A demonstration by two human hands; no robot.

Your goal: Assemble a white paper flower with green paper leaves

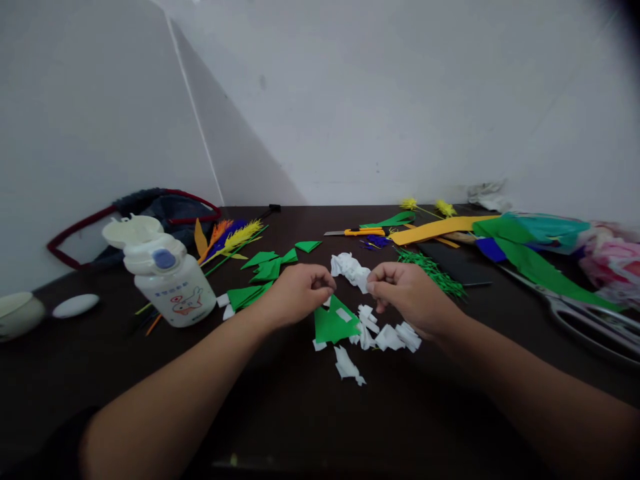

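Note:
My left hand [305,293] is closed, thumb against the curled fingers, over the upper left edge of a green paper piece [327,330] bearing small white patches. What it pinches, if anything, is too small to make out. My right hand [407,297] is also closed, with its fingertips beside the right end of a crumpled white paper clump [350,270]. Whether it grips that clump I cannot tell. Below the hands lie small white paper scraps [390,338] and a torn white strip [349,367] on the dark table.
Green paper cutouts [267,267] and a white bottle [173,280] with its lid up stand left. A yellow utility knife [365,232], blade exposed, lies behind. Green shreds [435,272], an orange strip [440,229] and large scissors [590,320] are on the right.

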